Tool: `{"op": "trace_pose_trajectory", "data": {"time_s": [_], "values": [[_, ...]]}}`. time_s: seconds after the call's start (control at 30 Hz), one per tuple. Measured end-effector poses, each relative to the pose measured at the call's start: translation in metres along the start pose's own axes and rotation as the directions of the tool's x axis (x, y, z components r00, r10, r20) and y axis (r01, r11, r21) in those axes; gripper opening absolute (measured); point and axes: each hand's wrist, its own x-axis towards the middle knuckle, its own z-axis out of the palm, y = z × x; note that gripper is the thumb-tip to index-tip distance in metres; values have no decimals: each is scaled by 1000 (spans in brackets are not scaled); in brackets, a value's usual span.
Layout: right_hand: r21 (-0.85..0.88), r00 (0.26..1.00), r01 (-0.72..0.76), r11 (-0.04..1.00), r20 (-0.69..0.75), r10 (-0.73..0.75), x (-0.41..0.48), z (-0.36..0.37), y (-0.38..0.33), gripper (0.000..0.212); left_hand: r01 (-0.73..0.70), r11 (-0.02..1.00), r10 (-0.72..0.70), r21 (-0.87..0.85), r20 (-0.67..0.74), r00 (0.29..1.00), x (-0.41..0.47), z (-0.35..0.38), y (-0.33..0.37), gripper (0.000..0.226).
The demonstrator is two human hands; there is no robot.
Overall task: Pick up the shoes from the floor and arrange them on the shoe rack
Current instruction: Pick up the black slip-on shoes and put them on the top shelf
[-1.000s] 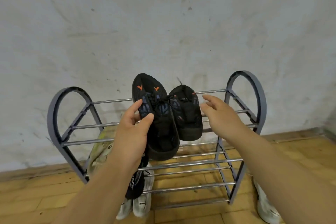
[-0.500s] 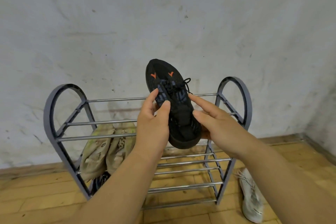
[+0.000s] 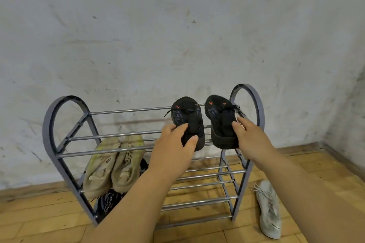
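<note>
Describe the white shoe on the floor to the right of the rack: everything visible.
The white shoe is a single pale, off-white sneaker that looks like mesh or knit fabric, with loose white laces splayed near its far end. It lies on the wooden floor just outside the right side frame of the shoe rack, lengthwise away from the camera. Nothing appears to touch it but the floor; neither hand is near it. Its match is not in view.

left hand (image 3: pixel 173 142) fingers curled, right hand (image 3: pixel 249 136) likewise
</note>
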Motion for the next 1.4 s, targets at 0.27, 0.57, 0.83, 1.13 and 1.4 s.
{"op": "trace_pose_trajectory", "data": {"time_s": [0.27,0.57,0.83,1.13,1.4], "values": [[-16,979,117,993,167,-113,-8,0,-5,59,-21,999,23,-50,48,999,5,6,-10,63],[-151,972,216,965,127,-198,-3,13,7,87,-24,998,27,-61,41,999,15,3,-18,55],[-177,938,347,921,76,-339,-8,77,-23,85,47,999,-46,16,-82,996,-4,-59,-56,41],[-287,879,476,831,176,-443,-30,191,-81,90,257,962,-231,89,-231,945,-31,-148,-141,45],[-311,879,476,823,194,-435,-37,229,-105,91,404,871,-289,278,-376,880,-47,-175,-171,59]]}}
